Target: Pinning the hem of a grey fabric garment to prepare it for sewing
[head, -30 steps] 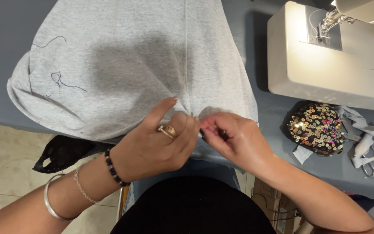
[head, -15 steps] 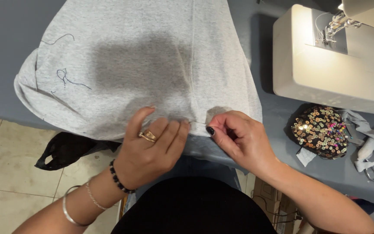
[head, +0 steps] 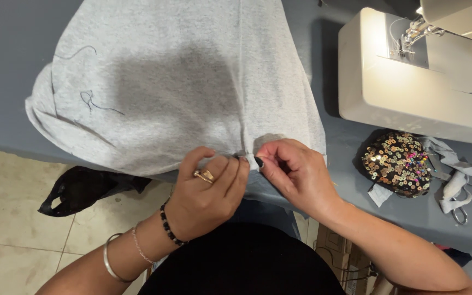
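Spreading over the grey table (head: 6, 71), the grey cloth (head: 176, 82) lies flat with its near hem hanging just past the table's front edge; a seam runs down its middle to that hem. A cream sewing machine (head: 411, 82) stands at the far right, well apart from the work. A black bag (head: 83, 188) lies on the tiled floor below the table edge. Near the machine sit a sequined patch (head: 397, 161), then pale scraps with scissors (head: 460, 199) among them.

The left hand (head: 206, 194), with a ring and bracelets, has fingers closed on the hem beside the seam. The right hand (head: 296, 172) pinches the same hem just across from it, thumb and forefinger pressed together on the cloth; whether they also hold a needle or pin is too small to tell.

Doing this well likely means keeping both pinches close at the seam, the hem taut between them, and the cloth's bulk resting flat on the table so nothing drags.
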